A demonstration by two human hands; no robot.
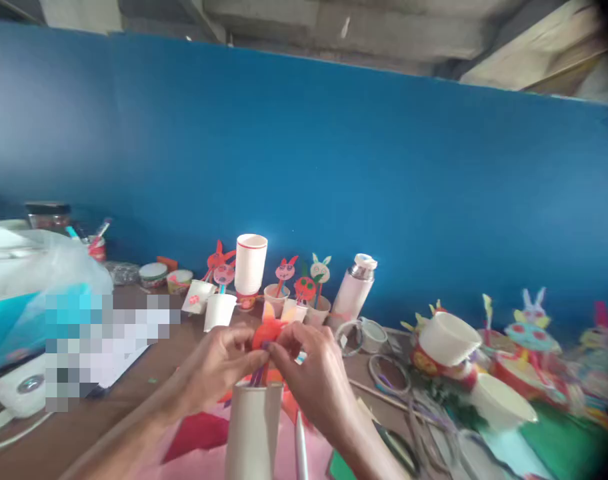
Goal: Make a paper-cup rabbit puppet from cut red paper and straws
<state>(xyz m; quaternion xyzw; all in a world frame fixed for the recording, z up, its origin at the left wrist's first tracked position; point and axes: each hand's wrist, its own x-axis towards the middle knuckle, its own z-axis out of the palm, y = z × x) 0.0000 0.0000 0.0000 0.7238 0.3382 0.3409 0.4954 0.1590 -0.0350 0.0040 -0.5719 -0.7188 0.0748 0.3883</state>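
Blue wall (pixel 309 160) stands behind the table (pixel 169 347). At the upper end of the pale cylinder (pixel 254 430), left hand (pixel 227 357) and right hand (pixel 311 357) hold the orange paper figure (pixel 269 327) in nearly closed pinches (adjusting step, I judge); next move probably calls for gentle pressure.

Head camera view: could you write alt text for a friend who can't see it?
A person's left hand and right hand pinch a small orange cutout near the top of a pale upright cylinder. Behind, animal-like faces stand among white cups and a pale flask on a cluttered brown table, before a blue wall.
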